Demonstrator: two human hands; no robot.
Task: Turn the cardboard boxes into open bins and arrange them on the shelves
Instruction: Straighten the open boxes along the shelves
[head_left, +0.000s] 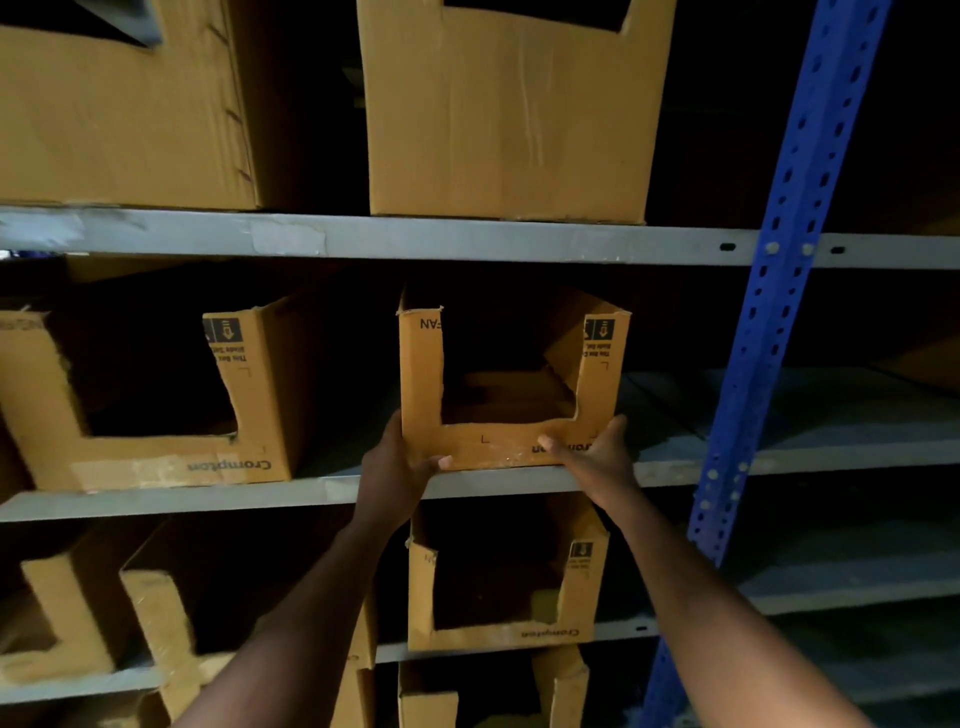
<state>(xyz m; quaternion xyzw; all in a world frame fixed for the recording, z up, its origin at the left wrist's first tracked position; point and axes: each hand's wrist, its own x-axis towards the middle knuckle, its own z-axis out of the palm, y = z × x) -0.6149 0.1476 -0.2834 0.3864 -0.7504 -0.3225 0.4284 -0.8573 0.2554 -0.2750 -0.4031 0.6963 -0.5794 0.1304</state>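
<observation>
A cardboard bin (421, 384) with a U-shaped cut in its front stands on the middle grey shelf (675, 467), at its front edge. My left hand (397, 462) grips the bin's lower left corner, thumb across the front face. My right hand (597, 454) holds the lower right corner, thumb laid over the printed front strip. Inside the bin, a loose cardboard flap leans at the right.
Another cut bin (249, 415) sits to the left on the same shelf. Two larger boxes (509, 119) fill the shelf above. More bins (504, 634) stand on the lower shelves. A blue perforated upright (779, 291) rises on the right, with bare shelf beyond it.
</observation>
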